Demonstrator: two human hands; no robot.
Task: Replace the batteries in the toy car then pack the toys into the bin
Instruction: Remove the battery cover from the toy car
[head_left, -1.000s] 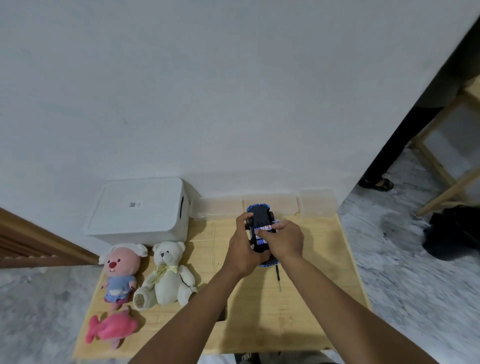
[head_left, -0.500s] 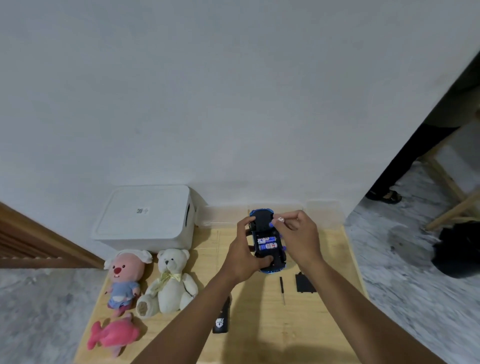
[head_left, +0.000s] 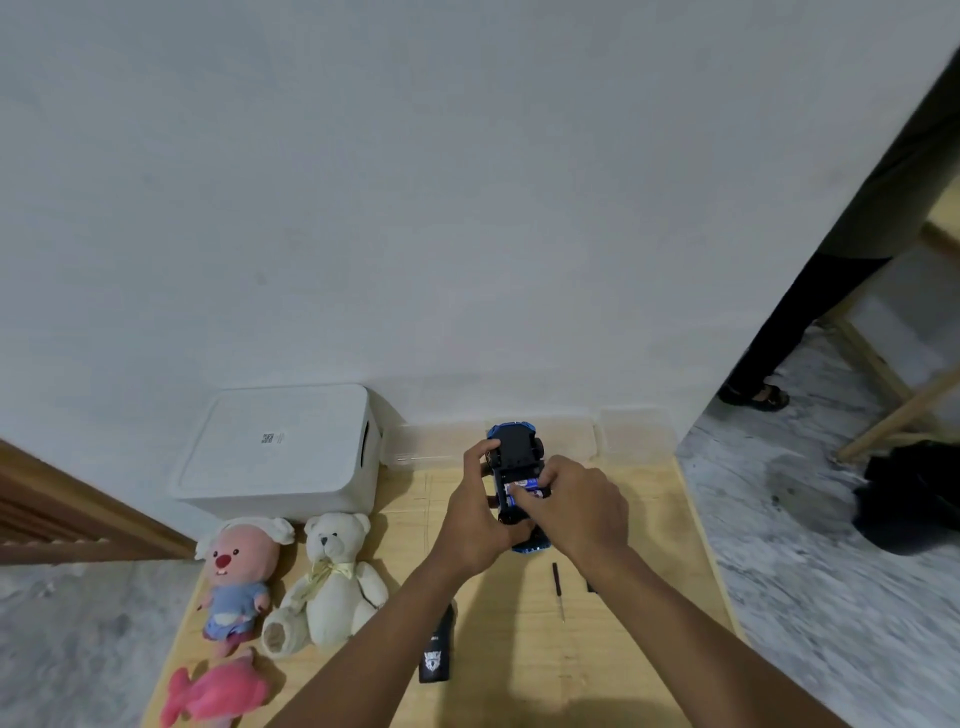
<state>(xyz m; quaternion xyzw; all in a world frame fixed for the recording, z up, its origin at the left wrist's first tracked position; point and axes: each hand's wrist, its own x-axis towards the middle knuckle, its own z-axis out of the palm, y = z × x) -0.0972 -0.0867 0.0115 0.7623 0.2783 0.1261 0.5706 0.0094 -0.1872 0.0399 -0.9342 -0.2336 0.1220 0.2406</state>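
Note:
A blue toy car (head_left: 516, 446) lies upside down, its black underside facing up, above the wooden table (head_left: 644, 525). My left hand (head_left: 475, 525) grips the car's left side. My right hand (head_left: 579, 512) curls over the open battery compartment, fingertips on a blue-and-white battery (head_left: 525, 486) seated there. The white lidded bin (head_left: 280, 457) stands at the back left. In front of it sit a pink plush (head_left: 236, 577) and a cream teddy bear (head_left: 332, 577), and a pink fish plush (head_left: 213, 696) lies nearer.
A thin screwdriver (head_left: 558, 590) lies on the table under my right wrist, beside a black piece (head_left: 590, 587) mostly hidden by my arm. A black remote (head_left: 435, 657) lies near my left forearm. Clear plastic containers (head_left: 436, 444) line the wall. A person's legs (head_left: 779, 332) stand at right.
My right hand has moved from the car's front end back down onto the battery compartment. My left hand keeps its hold on the car. The view has shifted slightly.

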